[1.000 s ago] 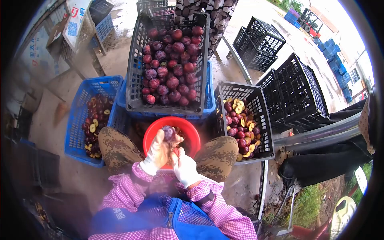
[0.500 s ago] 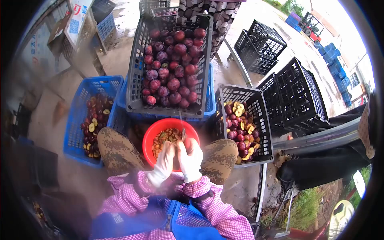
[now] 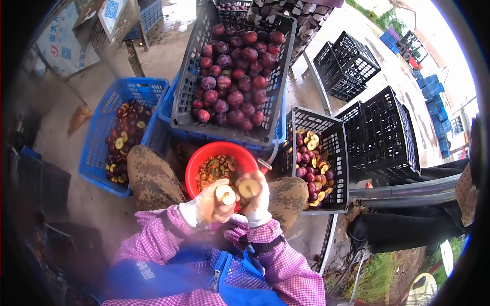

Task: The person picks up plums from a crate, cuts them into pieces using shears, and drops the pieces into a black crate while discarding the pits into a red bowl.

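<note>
Plum half [image 3: 225,195] in left grip [image 3: 208,202], another half [image 3: 248,188] in right grip [image 3: 261,196]

Open-air work area in bright daylight, with a grey-brown concrete floor [image 3: 173,56]. At upper left, a panel [image 3: 64,38] with blue and red printing stands behind a rough table [image 3: 133,58]. Toward the upper right, a pale, glaring yard [image 3: 352,33] holds a red forklift [image 3: 411,57] and stacked blue crates [image 3: 435,112], with green foliage [image 3: 386,20] beyond. Metal rails [image 3: 408,192] cross the right side; below them, grass [image 3: 380,273] grows. Dark, rounded edges border the view.
</note>
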Motion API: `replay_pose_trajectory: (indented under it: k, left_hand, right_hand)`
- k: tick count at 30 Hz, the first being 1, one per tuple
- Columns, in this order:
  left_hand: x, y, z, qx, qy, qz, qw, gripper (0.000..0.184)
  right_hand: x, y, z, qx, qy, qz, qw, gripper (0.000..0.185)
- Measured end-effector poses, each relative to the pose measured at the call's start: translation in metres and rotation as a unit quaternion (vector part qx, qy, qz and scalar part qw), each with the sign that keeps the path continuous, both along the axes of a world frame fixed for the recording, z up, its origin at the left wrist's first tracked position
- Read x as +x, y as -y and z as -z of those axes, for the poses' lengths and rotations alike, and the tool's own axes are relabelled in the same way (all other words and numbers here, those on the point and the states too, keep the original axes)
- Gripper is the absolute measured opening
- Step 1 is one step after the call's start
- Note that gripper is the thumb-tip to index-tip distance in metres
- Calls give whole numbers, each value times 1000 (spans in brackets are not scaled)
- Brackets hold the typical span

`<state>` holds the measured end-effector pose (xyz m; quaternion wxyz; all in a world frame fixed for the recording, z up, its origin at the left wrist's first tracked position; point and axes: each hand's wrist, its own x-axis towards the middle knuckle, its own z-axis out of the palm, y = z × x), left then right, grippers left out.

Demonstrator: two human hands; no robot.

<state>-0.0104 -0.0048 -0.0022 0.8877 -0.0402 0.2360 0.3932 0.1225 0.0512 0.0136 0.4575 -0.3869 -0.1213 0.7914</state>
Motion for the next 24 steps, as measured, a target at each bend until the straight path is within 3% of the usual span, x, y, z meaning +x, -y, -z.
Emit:
replay_pose_trajectory:
  k: [2, 4, 7, 11, 15, 22, 24]
  left_hand:
    - [-5, -3, 9, 37, 46, -8, 998, 57]
    - [-7, -6, 5, 9, -52, -45, 998, 55]
    - [-14, -7, 6, 8, -72, -44, 996, 55]
    - [-16, -4, 12, -8, -120, -65, 991, 56]
    - [-20, 6, 40, -48, -90, -113, 988, 55]
    - [-16, 13, 47, -71, -75, -157, 982, 52]
    - [-11, 6, 41, -75, -87, -179, 977, 49]
  right_hand:
    - [9, -6, 13, -90, -31, -9, 995, 28]
    - [13, -6, 20, -130, -24, 2, 991, 29]
    - [17, -5, 29, -163, -13, 1, 986, 30]
    - [18, -9, 44, -175, -50, -16, 983, 31]
    - [21, -25, 53, -132, 55, 28, 989, 36]
    - [22, -41, 41, -121, -20, 12, 992, 36]
    - [24, -36, 38, -87, 89, 15, 992, 37]
